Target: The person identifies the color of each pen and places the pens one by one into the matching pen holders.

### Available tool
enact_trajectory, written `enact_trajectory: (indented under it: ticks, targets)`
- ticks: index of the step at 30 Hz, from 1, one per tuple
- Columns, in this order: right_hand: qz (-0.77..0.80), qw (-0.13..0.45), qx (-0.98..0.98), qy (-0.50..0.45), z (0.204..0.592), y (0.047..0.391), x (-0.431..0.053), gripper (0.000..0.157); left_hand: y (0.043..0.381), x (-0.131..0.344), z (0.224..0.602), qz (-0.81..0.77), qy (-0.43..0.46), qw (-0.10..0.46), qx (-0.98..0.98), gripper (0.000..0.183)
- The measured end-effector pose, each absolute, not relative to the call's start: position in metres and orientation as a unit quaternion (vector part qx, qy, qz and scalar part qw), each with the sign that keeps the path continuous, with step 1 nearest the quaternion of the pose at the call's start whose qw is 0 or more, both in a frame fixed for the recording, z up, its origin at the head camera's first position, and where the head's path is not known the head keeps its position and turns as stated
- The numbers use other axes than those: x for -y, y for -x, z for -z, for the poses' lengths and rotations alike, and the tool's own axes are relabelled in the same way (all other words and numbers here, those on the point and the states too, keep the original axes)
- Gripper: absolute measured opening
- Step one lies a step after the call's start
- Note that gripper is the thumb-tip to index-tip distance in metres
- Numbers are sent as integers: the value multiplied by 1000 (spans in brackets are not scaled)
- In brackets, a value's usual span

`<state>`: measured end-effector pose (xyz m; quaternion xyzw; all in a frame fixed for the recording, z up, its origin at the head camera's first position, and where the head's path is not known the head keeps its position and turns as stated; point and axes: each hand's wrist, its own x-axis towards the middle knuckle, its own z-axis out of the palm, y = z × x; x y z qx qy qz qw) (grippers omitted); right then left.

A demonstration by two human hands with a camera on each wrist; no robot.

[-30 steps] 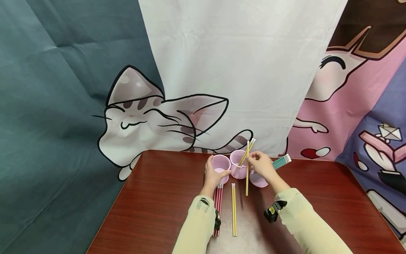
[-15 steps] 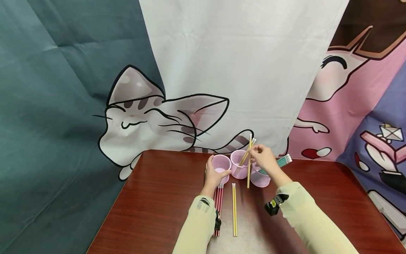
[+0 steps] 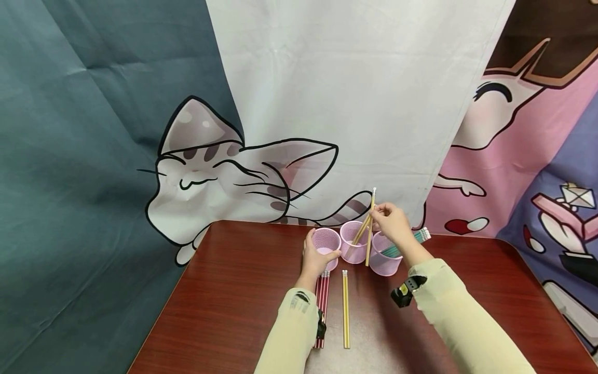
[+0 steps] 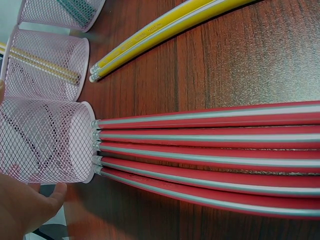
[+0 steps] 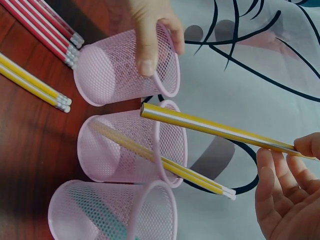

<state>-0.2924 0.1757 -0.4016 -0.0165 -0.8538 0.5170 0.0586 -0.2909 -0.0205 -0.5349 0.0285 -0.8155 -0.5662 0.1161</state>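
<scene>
My left hand (image 3: 316, 258) grips the left pink mesh cup (image 5: 112, 65), thumb and fingers at either side. In the right wrist view my right hand (image 5: 290, 190) pinches a yellow striped pencil (image 5: 215, 129) near its eraser end, the other end hanging by the middle cup's rim. Two more yellow pencils (image 5: 192, 175) lean inside that middle mesh cup (image 5: 120, 170). The right mesh cup (image 3: 385, 266) holds several green pencils (image 3: 422, 236). Red pencils (image 4: 210, 136) lie in a row, eraser ends right at the left cup's base. No pencils show inside the left cup.
Two yellow pencils (image 3: 345, 311) lie on the brown wooden table (image 3: 224, 301) in front of the cups. The three cups stand side by side near its back edge. Behind hangs a printed cloth (image 3: 299, 104) with cartoon figures.
My right hand has raised the yellow pencil and moved slightly right and away from me, its lower end rising beside the middle cup. My left hand stays on the left cup.
</scene>
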Motion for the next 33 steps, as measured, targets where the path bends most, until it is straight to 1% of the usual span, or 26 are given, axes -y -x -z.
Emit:
enact_trajectory:
  ticks: [19,27,33]
  targets:
    - [-533,91,841,33,392,298,-179,22,289,21,534,577,-26,116,808,99]
    - [-543,105,832,45,386,304,-182,24,289,20,534,577,-31,113,808,99]
    - [-543,113,830,54,388,307,-183,24,290,21,535,575,-32,114,810,100]
